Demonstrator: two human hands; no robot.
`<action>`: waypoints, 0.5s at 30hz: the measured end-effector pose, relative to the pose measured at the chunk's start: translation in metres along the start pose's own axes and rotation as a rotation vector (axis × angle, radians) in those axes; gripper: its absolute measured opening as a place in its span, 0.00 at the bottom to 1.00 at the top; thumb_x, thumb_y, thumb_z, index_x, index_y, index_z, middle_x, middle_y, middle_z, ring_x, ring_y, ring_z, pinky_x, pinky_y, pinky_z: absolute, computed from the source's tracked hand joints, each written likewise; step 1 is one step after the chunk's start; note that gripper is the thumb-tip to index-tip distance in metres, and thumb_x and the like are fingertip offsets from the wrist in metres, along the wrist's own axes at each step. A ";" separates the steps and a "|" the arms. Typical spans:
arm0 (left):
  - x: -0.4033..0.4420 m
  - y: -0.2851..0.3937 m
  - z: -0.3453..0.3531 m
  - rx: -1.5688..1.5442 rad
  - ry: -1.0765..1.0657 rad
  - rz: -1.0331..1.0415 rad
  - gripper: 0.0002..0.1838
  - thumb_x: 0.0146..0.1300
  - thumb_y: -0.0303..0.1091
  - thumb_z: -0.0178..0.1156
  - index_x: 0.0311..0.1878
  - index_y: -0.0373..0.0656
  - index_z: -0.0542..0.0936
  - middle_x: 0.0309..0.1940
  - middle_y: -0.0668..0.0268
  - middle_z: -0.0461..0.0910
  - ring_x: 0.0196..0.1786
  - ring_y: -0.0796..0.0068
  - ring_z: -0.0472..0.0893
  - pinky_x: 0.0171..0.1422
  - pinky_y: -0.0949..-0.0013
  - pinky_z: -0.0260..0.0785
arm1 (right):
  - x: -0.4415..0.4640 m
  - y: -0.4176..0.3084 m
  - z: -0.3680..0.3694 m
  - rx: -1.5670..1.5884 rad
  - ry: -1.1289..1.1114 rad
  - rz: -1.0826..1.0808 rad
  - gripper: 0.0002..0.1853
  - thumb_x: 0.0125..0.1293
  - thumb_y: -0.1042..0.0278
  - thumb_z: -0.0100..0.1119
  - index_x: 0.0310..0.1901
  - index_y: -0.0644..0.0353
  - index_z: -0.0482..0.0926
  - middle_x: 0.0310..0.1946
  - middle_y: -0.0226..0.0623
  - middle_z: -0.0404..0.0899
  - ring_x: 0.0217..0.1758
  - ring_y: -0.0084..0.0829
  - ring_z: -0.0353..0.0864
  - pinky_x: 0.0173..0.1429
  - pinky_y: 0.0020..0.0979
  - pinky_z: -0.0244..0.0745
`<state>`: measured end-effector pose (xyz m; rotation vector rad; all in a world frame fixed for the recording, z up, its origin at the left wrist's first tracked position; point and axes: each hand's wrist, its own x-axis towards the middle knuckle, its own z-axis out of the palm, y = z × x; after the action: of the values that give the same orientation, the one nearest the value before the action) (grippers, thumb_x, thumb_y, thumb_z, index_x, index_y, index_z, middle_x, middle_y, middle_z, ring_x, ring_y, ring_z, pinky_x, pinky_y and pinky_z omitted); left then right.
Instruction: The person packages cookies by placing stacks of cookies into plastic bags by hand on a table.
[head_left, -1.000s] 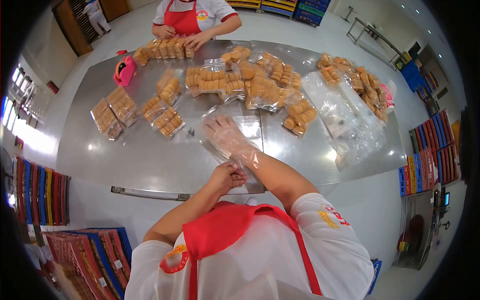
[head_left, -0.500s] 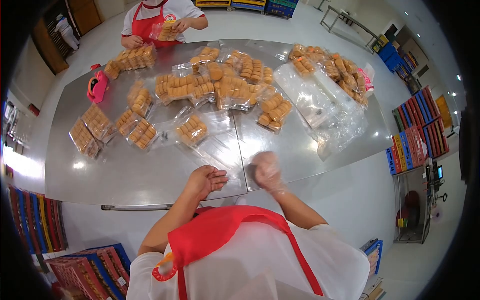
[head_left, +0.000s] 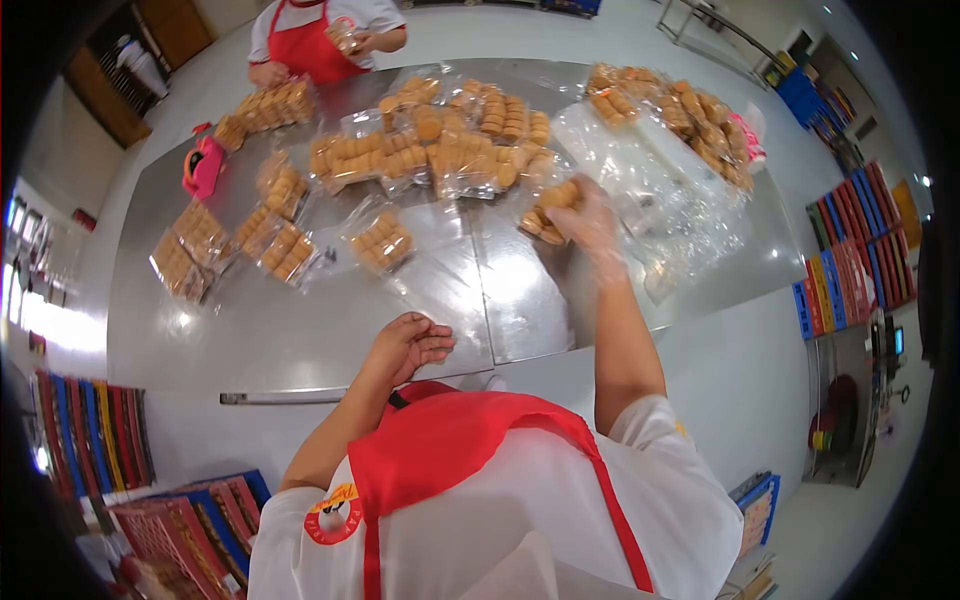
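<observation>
My right hand [head_left: 592,228], in a clear plastic glove, reaches over the table and has its fingers round the right side of a clear pack of round cookies [head_left: 547,213]. The glove is slightly blurred. My left hand [head_left: 412,345] is bare and rests at the near edge of the steel table [head_left: 400,290], palm partly turned up, fingers apart and loosely bent, with nothing in it. Ahead of it lies another cookie pack [head_left: 380,241] with a loose, unfolded bag end.
More cookie packs [head_left: 470,165] crowd the table's middle. Empty clear bags [head_left: 640,170] lie at right beside a large bag of loose cookies [head_left: 690,115]. A pink tape dispenser [head_left: 204,168] stands at left. Opposite, a person in a red apron [head_left: 310,50] holds a pack.
My right hand has moved forward and right from the near table edge onto the cookie pack. The left hand has hardly moved. The whole view has shifted slightly.
</observation>
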<state>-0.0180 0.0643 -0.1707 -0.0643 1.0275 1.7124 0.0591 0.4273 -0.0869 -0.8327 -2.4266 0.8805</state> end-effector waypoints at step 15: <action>0.003 -0.002 -0.004 -0.002 -0.030 0.022 0.05 0.74 0.29 0.48 0.44 0.39 0.73 0.45 0.45 0.83 0.46 0.52 0.86 0.46 0.56 0.83 | -0.049 0.026 0.017 -0.500 0.229 -0.178 0.34 0.59 0.50 0.69 0.66 0.48 0.74 0.70 0.50 0.64 0.75 0.56 0.59 0.78 0.53 0.52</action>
<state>-0.0193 0.0640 -0.1752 -0.0287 1.0075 1.7297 0.0955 0.4036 -0.1252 -0.8115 -2.4920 0.0975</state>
